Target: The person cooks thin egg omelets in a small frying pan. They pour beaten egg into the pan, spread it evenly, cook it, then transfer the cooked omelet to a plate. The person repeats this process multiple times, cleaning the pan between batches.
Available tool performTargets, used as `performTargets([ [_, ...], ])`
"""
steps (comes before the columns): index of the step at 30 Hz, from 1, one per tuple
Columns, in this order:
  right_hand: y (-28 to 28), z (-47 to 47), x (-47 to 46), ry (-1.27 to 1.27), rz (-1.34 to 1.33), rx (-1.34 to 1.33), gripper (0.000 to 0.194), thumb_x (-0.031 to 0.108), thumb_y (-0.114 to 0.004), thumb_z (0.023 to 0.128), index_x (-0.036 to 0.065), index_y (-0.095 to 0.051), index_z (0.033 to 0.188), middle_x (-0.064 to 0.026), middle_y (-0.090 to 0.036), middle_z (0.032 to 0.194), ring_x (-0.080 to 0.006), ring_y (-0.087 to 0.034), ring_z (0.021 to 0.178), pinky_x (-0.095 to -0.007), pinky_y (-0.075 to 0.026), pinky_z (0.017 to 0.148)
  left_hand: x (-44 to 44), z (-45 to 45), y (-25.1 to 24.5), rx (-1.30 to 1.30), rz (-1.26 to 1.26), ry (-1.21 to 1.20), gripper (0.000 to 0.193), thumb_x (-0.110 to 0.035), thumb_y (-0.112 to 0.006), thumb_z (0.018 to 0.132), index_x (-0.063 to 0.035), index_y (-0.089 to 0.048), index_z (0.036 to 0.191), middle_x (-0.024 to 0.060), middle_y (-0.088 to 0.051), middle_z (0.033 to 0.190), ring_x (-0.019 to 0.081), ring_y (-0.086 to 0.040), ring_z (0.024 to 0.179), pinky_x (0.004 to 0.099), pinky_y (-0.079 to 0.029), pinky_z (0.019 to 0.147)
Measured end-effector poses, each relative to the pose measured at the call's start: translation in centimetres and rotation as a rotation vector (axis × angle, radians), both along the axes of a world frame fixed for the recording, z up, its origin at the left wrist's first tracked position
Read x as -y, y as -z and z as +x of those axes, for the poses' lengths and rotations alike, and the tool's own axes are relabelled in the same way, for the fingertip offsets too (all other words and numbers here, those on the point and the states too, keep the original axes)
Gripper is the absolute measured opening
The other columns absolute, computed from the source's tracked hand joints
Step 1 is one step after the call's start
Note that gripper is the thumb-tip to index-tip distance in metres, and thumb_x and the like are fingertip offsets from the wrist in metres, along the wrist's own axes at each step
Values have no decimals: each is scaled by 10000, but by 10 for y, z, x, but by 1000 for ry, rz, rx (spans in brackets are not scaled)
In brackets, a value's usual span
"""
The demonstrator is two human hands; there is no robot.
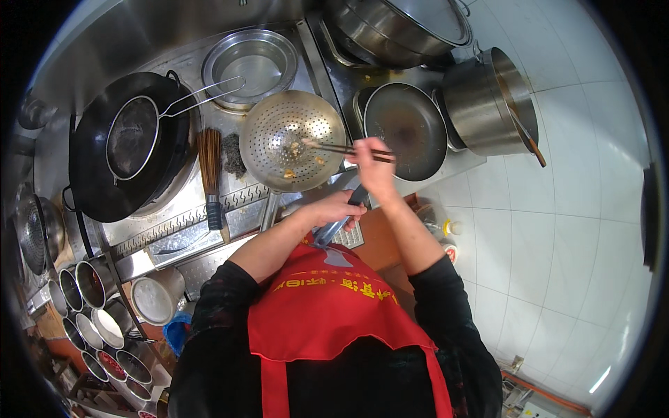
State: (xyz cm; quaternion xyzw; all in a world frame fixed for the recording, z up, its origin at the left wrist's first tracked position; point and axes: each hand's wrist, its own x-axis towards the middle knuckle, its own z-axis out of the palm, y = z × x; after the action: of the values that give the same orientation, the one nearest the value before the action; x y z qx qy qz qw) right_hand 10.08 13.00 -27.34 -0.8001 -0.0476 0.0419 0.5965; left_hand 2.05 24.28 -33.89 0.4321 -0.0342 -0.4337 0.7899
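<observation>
My right hand (373, 166) grips dark chopsticks (334, 148). Their tips reach into a perforated metal strainer (272, 112), near small brown food bits (292, 150) at its bottom. My left hand (334, 209) is closed around a long handle (358, 195), black above and grey below, in front of the red apron. This handle lines up with the dark frying pan (407, 128) on the right, but my right hand hides whether they join. The strainer's own metal handle (269, 211) points down past my left forearm. Only oily residue shows in the frying pan.
A wire skimmer (156, 137) rests across a black wok (86, 157). Beside it lie a bamboo brush (210, 167) and a steel-wool scrubber (233, 155). A metal basin (209, 68) holds clear liquid. Large pots (470, 104) stand right; several seasoning containers (83, 277) stand lower left.
</observation>
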Motion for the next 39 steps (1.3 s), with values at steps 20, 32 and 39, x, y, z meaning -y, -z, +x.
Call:
performTargets([
  [20, 106, -4, -104, -883, -977, 428, 184, 151, -634, 831, 79, -788, 901, -116, -697, 1161, -331, -681, 1107, -432, -577, 926, 21, -16, 22, -148, 128, -207, 101, -155, -628, 989, -61, -609, 1019, 14, -526, 700, 157, -500, 547, 299, -412, 493],
  [32, -33, -237, 212, 604, -497, 502, 227, 85, -657, 850, 113, -720, 1066, -99, -685, 1052, -336, -653, 1022, -436, -555, 858, 16, 8, -5, -205, 178, -44, 311, -411, -517, 1088, -141, -573, 947, -80, -339, 642, 41, -272, 474, 232, -226, 392],
  [39, -2, -713, 323, 1783, -583, -357, 245, 92, -661, 893, 85, -696, 1135, -175, -708, 1103, -367, -680, 1038, -416, -536, 903, 41, -73, -45, -15, 530, -73, 355, -497, -531, 1063, -165, -572, 943, -86, -310, 596, 53, -222, 423, 246, -198, 345],
])
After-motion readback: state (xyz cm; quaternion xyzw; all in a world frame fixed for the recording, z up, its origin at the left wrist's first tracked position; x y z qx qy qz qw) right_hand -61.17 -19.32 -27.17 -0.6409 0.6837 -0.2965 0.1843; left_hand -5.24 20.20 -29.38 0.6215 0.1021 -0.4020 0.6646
